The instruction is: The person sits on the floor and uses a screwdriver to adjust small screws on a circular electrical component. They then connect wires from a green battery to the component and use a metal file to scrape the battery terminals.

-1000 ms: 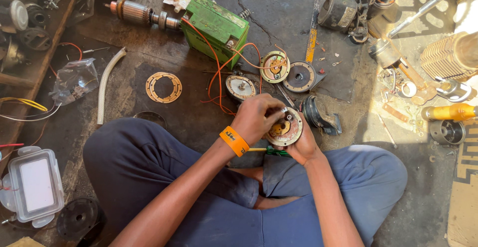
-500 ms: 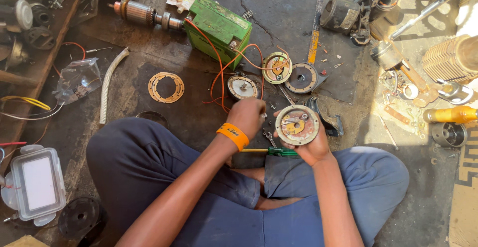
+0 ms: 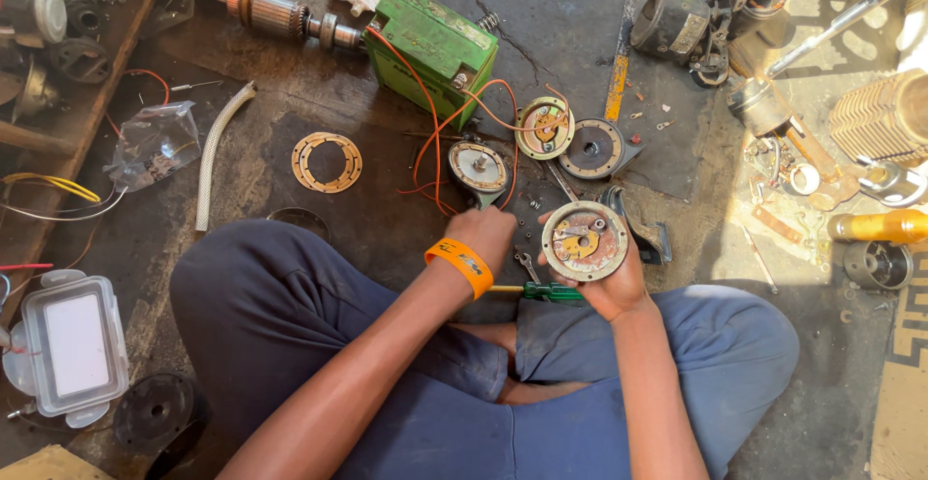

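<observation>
- Leftmost, I saw a flat round copper-coloured gasket ring (image 3: 327,162) lying on the dark floor.
- Next, my left hand (image 3: 486,236) reached toward small parts; I couldn't tell its grip.
- Rightward, my right hand (image 3: 609,282) cupped a round grey metal plate with copper centre (image 3: 584,240), fingers curled underneath.

Brightness: strong daylight on the right, dimmer towards the left and the bottom.
Source: sun from the right, by the lit strip of floor (image 3: 822,200) there.
Shadows: the person's shade falls across the dark middle of the floor.
Glare: the ribbed metal cylinder (image 3: 884,117) and the pale ground near it are washed out.
Focus: sharp in the middle; the round plate (image 3: 584,240) shows crisp detail.
Edges: wide-angle bend at the corners, slight softness there.
Blur: none from motion.
</observation>
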